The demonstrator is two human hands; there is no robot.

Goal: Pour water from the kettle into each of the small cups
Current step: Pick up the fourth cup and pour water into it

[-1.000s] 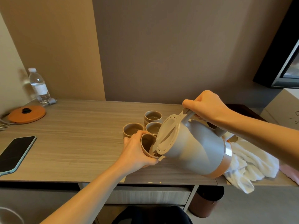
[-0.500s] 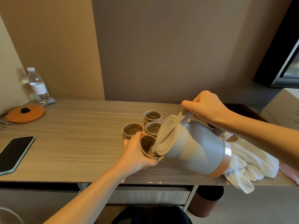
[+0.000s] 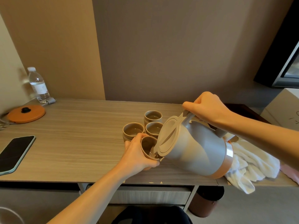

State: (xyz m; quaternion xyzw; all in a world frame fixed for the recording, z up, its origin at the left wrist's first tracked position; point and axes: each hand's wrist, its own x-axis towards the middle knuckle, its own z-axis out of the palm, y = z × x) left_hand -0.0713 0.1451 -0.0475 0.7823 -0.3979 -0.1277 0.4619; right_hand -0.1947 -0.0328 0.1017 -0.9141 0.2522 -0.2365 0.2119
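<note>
A grey kettle [image 3: 197,147] with a beige lid and copper base band is tipped steeply to the left, its spout over a small brown cup [image 3: 148,147]. My right hand [image 3: 205,108] grips the kettle's handle from above. My left hand [image 3: 137,155] holds that cup tilted toward the spout, just above the desk; water shows at its lower rim. Three more brown cups stand behind it: one at the left [image 3: 133,130], one in the middle [image 3: 152,128], one at the back [image 3: 152,116]. Each looks to hold liquid.
The wooden desk [image 3: 77,143] carries a phone [image 3: 15,151] at the front left, an orange lid [image 3: 25,113] and a water bottle [image 3: 38,84] at the back left. A white towel [image 3: 252,165] lies at the right edge. A brown bin [image 3: 204,202] stands below.
The kettle has tipped slightly further and water now reaches the held cup's rim. Both hands stay nearly where they were.
</note>
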